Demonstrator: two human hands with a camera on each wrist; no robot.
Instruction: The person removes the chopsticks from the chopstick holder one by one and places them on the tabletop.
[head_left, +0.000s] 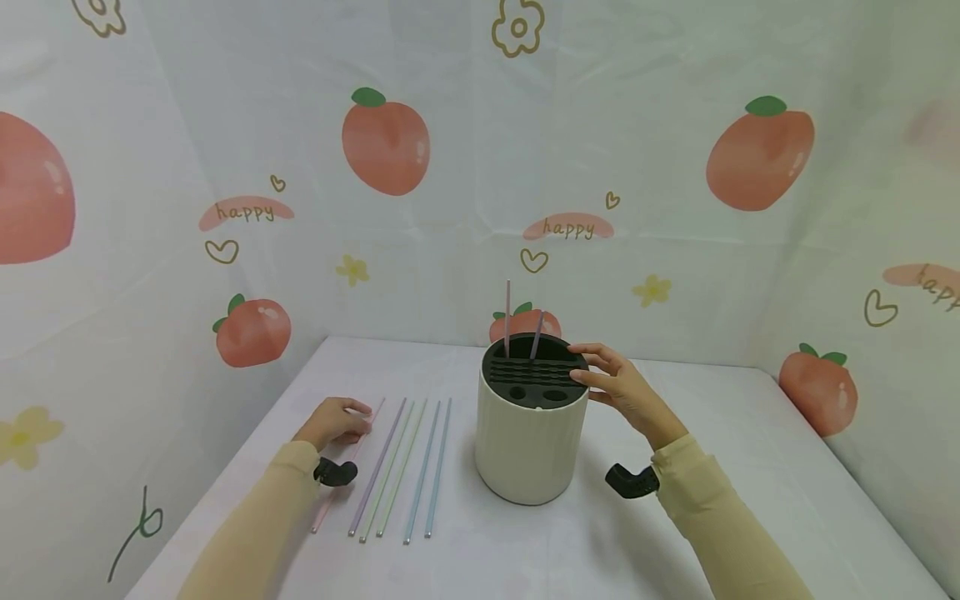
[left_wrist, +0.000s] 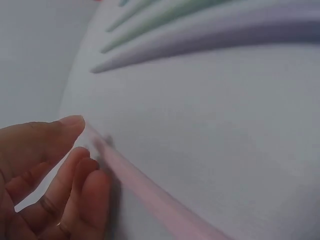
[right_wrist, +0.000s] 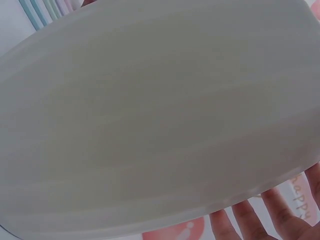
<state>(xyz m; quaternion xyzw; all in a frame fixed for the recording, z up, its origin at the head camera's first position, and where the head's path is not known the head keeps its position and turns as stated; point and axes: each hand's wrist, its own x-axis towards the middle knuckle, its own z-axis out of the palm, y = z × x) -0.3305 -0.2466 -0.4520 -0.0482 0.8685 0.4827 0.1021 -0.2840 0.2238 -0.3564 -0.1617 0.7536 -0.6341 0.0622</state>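
Bent low over a pink stick (left_wrist: 154,192) with the left hand (head_left: 339,422), thumb tip and fingertips close about its far end. Fingers bent in the left wrist view, with a gap in sight between the thumb and the lower ones; cannot tell whether pinching the stick or only touching it. Lying slantwise on the tabletop (head_left: 750,450), beneath the hand and wrist.

With the right hand (head_left: 618,392), resting fingers, spread apart and only slightly bent, on the rim and side of a cream holder (head_left: 528,454). Standing upright on the tabletop, right of the loose sticks, and fitted with a black top (head_left: 536,392) of slots and round holes. Inside its large rear opening, a pink stick (head_left: 507,317), nearly upright, and a tilted purple stick (head_left: 537,335).

Between the left hand and the holder, side by side and apart: one purple stick (head_left: 378,467), two green sticks (head_left: 403,467), two blue sticks (head_left: 439,467).

Farther out, at both wrists, black mounts (head_left: 632,482) and pale yellow sleeves (head_left: 251,525). Behind everything, a white cloth (head_left: 450,250) with printed peaches, hearts, flowers and "happy".
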